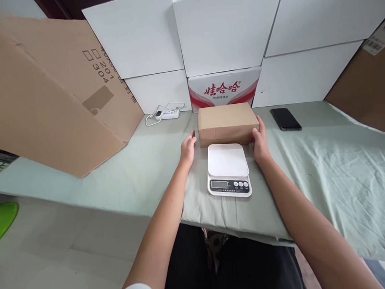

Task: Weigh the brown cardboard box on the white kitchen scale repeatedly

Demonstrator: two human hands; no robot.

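Observation:
A closed brown cardboard box (228,135) lies flat on the cloth-covered table, just behind a white digital kitchen scale (227,160). The scale's platform bears nothing, and its display looks blank. My right hand (260,142) grips the box's right end, thumb at the front corner and fingers along the side. Beside the left end is my left hand (188,148), a narrow gap showing between it and the cardboard. Its fingers are loosely bent with nothing visible in them.
White panels (220,29) and a printed white-and-red carton (224,88) stand behind the box. A white power strip (168,114) with its cord lies back left, a black phone (285,119) back right. Large cardboard sheets (61,90) flank the left; another brown carton (367,83) is right.

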